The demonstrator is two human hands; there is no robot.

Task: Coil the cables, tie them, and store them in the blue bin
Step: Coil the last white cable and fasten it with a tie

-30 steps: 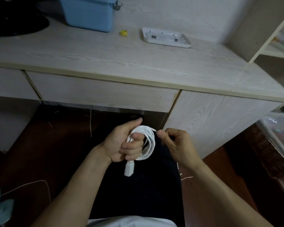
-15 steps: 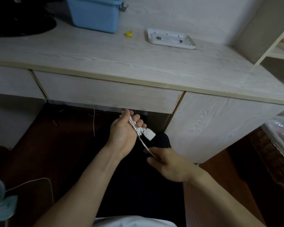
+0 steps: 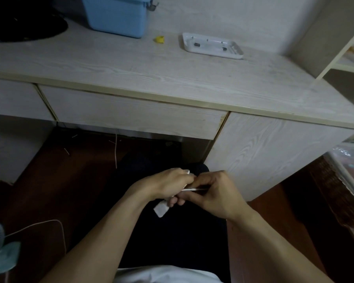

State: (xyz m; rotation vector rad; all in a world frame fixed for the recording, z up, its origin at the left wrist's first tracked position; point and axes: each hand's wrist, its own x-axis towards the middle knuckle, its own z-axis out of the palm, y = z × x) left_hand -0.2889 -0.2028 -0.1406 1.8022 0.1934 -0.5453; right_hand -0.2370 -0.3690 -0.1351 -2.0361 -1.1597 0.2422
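Low over the lap: white cable [image 3: 161, 209], plug end hanging beneath both hands.
Left hand [image 3: 168, 185] curls round the bundle; right hand [image 3: 215, 193] pinches a taut strand. Blue bin [image 3: 114, 15] sits far back on desk [image 3: 172, 74].

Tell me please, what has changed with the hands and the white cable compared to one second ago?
The left hand still grips the white cable, now bunched, with its plug hanging below. The right hand went down, then came back against the left and pinches a thin strand. The blue bin and white tray stay on the desk.
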